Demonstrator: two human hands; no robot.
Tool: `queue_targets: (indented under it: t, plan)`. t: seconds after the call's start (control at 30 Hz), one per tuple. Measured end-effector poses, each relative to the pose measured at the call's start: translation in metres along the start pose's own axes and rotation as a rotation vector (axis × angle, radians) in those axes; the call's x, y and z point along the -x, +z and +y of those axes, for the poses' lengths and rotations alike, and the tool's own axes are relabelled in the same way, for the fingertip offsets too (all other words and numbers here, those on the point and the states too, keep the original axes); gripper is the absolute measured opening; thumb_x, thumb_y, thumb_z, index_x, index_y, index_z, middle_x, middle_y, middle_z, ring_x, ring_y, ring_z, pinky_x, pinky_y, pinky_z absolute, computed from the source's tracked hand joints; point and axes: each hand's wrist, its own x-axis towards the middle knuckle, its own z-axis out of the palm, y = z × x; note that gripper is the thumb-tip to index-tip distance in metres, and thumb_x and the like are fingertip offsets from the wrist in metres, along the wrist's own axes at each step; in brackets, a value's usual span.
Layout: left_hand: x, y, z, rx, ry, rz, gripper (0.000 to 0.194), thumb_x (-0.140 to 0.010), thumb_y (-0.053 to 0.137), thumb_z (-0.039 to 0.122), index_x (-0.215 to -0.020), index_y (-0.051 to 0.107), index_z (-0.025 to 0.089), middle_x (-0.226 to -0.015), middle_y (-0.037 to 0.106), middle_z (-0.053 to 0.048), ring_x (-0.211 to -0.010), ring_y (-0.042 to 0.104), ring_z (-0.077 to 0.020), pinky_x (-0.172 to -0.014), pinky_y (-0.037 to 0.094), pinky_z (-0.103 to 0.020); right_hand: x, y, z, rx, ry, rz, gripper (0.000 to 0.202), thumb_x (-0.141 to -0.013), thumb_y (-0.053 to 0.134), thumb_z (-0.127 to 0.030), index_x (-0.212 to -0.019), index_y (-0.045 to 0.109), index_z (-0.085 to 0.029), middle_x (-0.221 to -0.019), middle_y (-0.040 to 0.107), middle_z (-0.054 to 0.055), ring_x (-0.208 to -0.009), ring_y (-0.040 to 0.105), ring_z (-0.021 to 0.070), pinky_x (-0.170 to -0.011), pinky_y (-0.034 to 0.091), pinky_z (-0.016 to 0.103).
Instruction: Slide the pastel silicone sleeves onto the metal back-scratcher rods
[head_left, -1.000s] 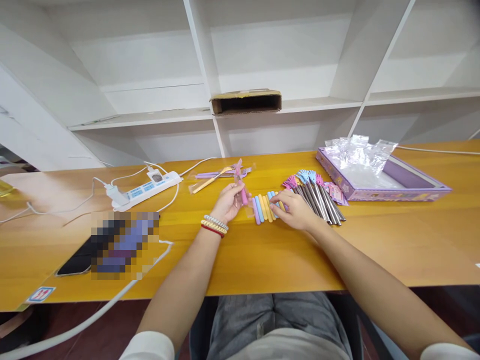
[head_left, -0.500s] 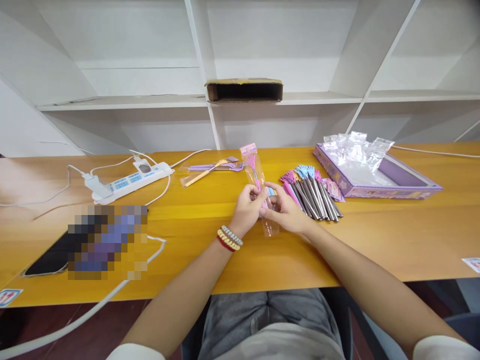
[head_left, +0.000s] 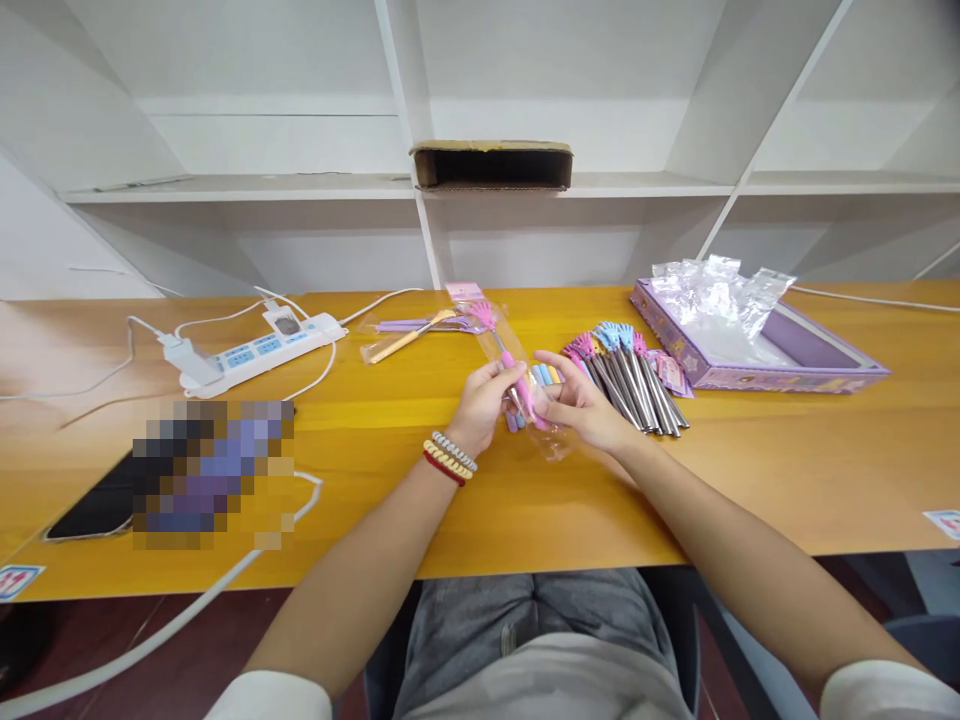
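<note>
A pink back scratcher (head_left: 515, 366) lies slanted in a clear plastic bag with a pink header, its claw end pointing away from me. My left hand (head_left: 481, 402) pinches the bagged scratcher by its middle. At the near end of its pink handle, my right hand (head_left: 589, 408) holds the bag, thumb on it and index finger stretched out. Beneath and between my hands show several coloured handles (head_left: 546, 374), partly hidden. Just right of my right hand lies a pile of metal back scratchers (head_left: 637, 385) with pink, blue and orange claws.
Bagged scratchers (head_left: 409, 340) lie at the back left. A purple box (head_left: 795, 378) with clear bags (head_left: 724, 295) stands at the right, pink header cards (head_left: 670, 372) beside it. A power strip (head_left: 262, 355), cables and a phone (head_left: 94, 505) occupy the left. A cardboard box (head_left: 491, 165) sits on the shelf.
The bagged back scratcher has tilted, its claw end swinging left toward the other bagged ones. My right index finger has lifted and stretched out, and my hands are slightly farther apart.
</note>
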Motion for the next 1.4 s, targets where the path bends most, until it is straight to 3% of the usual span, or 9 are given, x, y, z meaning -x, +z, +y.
queue_targets:
  t: [0.1, 0.2, 0.3, 0.6, 0.77, 0.93, 1.17, 1.3, 1.4]
  plan:
    - [-0.005, -0.005, 0.001, 0.032, 0.108, 0.160, 0.028, -0.073, 0.071, 0.036, -0.066, 0.052, 0.016, -0.055, 0.056, 0.002, -0.044, 0.051, -0.0077, -0.043, 0.041, -0.020, 0.001, -0.007, -0.001, 0.364, -0.161, 0.167, 0.035, -0.081, 0.062, -0.032, -0.112, 0.046, -0.024, -0.081, 0.064, 0.001, -0.067, 0.060, 0.0140, -0.061, 0.048, 0.029]
    - [-0.010, -0.009, 0.002, 0.054, 0.154, 0.266, 0.027, -0.074, 0.071, 0.034, -0.070, 0.052, 0.015, -0.058, 0.058, 0.002, -0.049, 0.054, -0.0077, -0.049, 0.045, -0.020, 0.001, -0.014, -0.002, 0.793, -0.396, 0.214, 0.006, -0.081, 0.060, -0.024, -0.085, 0.059, -0.020, -0.091, 0.064, 0.007, -0.084, 0.061, 0.0184, -0.078, 0.049, 0.035]
    - [-0.011, -0.009, 0.001, 0.061, 0.146, 0.292, 0.026, -0.074, 0.071, 0.034, -0.072, 0.053, 0.015, -0.060, 0.057, 0.002, -0.049, 0.056, -0.0083, -0.050, 0.047, -0.021, 0.000, -0.016, 0.000, 0.963, -0.475, 0.202, 0.005, -0.081, 0.059, -0.024, -0.082, 0.062, -0.020, -0.098, 0.062, 0.009, -0.093, 0.060, 0.0208, -0.084, 0.048, 0.038]
    - [-0.007, -0.004, -0.001, 0.060, 0.107, 0.245, 0.023, -0.074, 0.071, 0.028, -0.076, 0.055, 0.013, -0.066, 0.061, -0.001, -0.054, 0.059, -0.0098, -0.050, 0.052, -0.021, -0.002, -0.015, 0.006, 0.985, -0.506, 0.271, 0.009, -0.080, 0.063, -0.027, -0.083, 0.063, -0.019, -0.094, 0.062, 0.010, -0.089, 0.061, 0.0209, -0.080, 0.050, 0.038]
    - [-0.011, -0.010, 0.005, 0.120, 0.165, 0.289, 0.020, -0.075, 0.070, 0.026, -0.073, 0.054, 0.013, -0.063, 0.060, 0.000, -0.051, 0.057, -0.0082, -0.050, 0.052, -0.020, -0.001, -0.016, 0.002, 0.949, -0.521, 0.300, 0.016, -0.080, 0.059, -0.022, -0.065, 0.058, -0.019, -0.093, 0.062, 0.009, -0.087, 0.062, 0.0198, -0.080, 0.049, 0.037]
    - [-0.012, -0.014, 0.006, 0.114, 0.148, 0.271, 0.024, -0.074, 0.072, 0.029, -0.074, 0.055, 0.012, -0.062, 0.061, -0.001, -0.052, 0.060, -0.0101, -0.053, 0.054, -0.023, -0.002, -0.017, 0.001, 0.952, -0.499, 0.315, 0.007, -0.081, 0.061, -0.025, -0.078, 0.062, -0.020, -0.092, 0.063, 0.008, -0.088, 0.061, 0.0198, -0.080, 0.050, 0.037]
    - [-0.008, -0.006, -0.002, 0.130, 0.125, 0.208, 0.026, -0.071, 0.074, 0.030, -0.076, 0.056, 0.012, -0.067, 0.062, -0.001, -0.054, 0.060, -0.0090, -0.052, 0.053, -0.021, -0.003, -0.017, 0.005, 0.962, -0.531, 0.283, 0.010, -0.080, 0.064, -0.027, -0.086, 0.063, -0.018, -0.093, 0.063, 0.009, -0.089, 0.061, 0.0200, -0.080, 0.050, 0.036]
    - [-0.007, -0.004, 0.001, 0.130, 0.106, 0.192, 0.027, -0.073, 0.073, 0.033, -0.075, 0.056, 0.013, -0.064, 0.062, -0.001, -0.054, 0.061, -0.0102, -0.053, 0.054, -0.022, -0.003, -0.016, 0.002, 0.962, -0.567, 0.324, 0.007, -0.081, 0.062, -0.026, -0.083, 0.065, -0.019, -0.094, 0.062, 0.009, -0.088, 0.061, 0.0199, -0.080, 0.050, 0.037]
    - [-0.008, -0.005, 0.005, 0.133, 0.136, 0.244, 0.026, -0.075, 0.071, 0.033, -0.073, 0.055, 0.013, -0.062, 0.061, -0.001, -0.052, 0.060, -0.0097, -0.052, 0.052, -0.022, -0.001, -0.017, 0.000, 0.978, -0.571, 0.338, 0.004, -0.077, 0.063, -0.023, -0.075, 0.064, -0.020, -0.095, 0.062, 0.008, -0.089, 0.061, 0.0207, -0.080, 0.050, 0.038]
